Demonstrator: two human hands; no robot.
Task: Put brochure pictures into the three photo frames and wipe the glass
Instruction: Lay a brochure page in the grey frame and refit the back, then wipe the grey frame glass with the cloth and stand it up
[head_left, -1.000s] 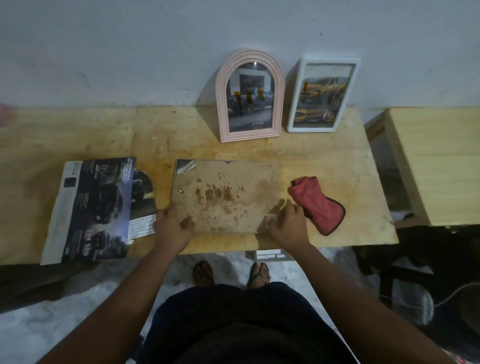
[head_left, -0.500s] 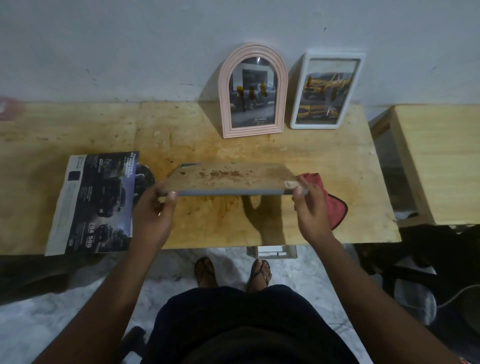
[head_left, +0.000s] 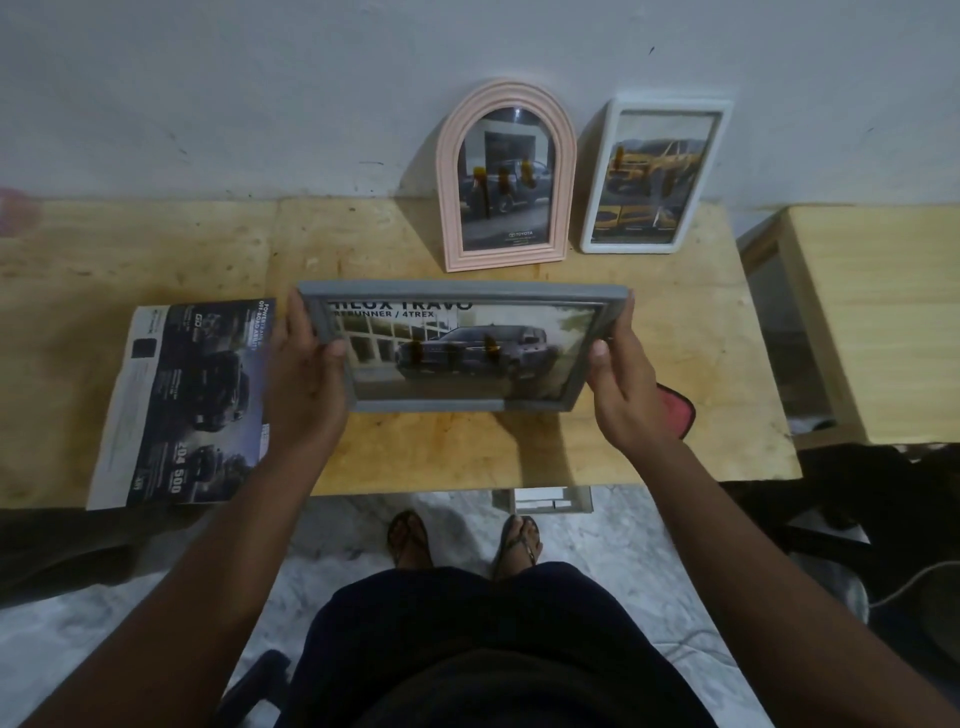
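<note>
Your left grip and right grip pinch the grey frame by its short ends; the red cloth lies toward the desk's right edge, nearest the right grip.

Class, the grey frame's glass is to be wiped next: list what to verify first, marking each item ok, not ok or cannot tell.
1. The grey frame is gripped at both ends by the left hand and right hand: ok.
2. A car picture sits behind its glass, facing up: ok.
3. The glass is clean: cannot tell, only reflections show.
4. The red cloth lies close, on the table beside the right hand: ok.
5. A hand is free for the cloth: not ok.
6. The pink frame and white frame are filled, leaning at the wall: ok.
</note>
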